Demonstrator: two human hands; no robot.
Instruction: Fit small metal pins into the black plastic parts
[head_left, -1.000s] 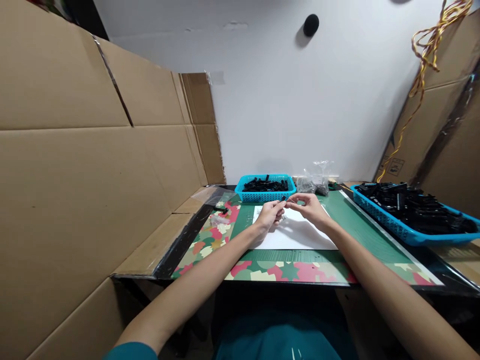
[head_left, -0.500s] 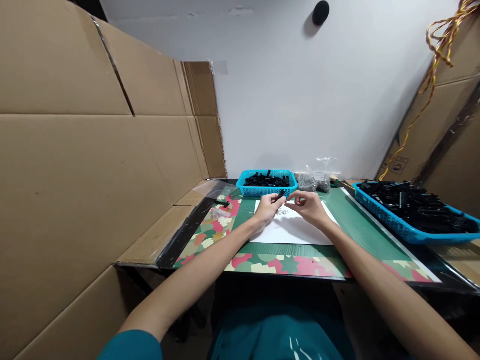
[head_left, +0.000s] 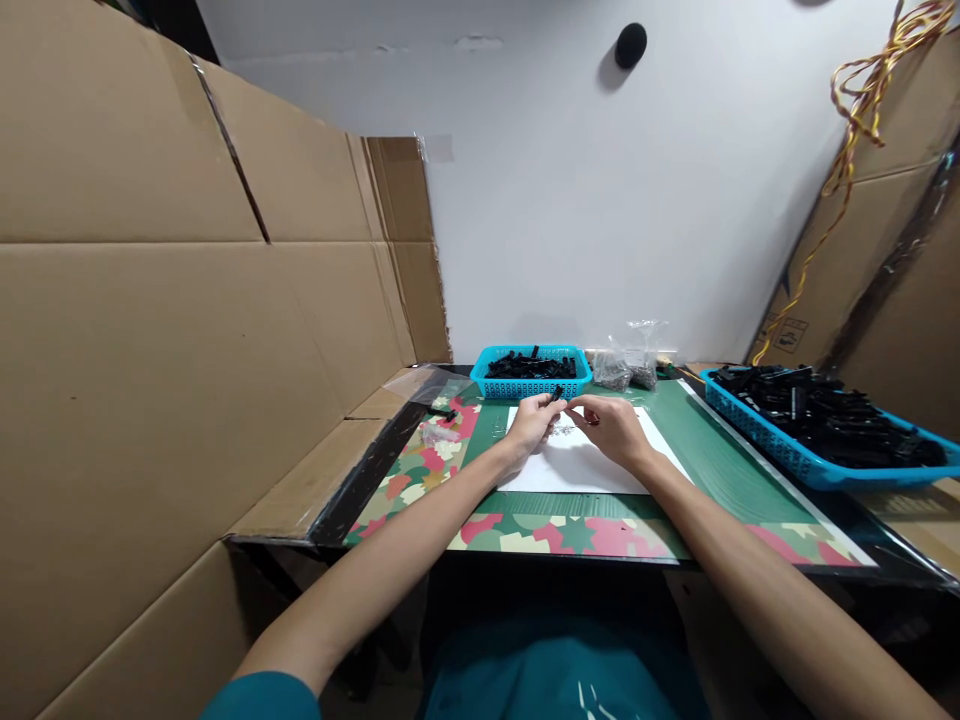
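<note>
Black plastic-looking piece [head_left: 557, 393] sits pinched in the left hand [head_left: 531, 422].

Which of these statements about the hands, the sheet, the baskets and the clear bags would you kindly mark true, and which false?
1. The left hand holds a small black part. True.
2. The right hand is inside the smaller basket. False: the right hand is beside the left.
3. The larger basket is blue. True.
4. The clear bags lie on the white sheet. False: they stand beyond it.
</note>
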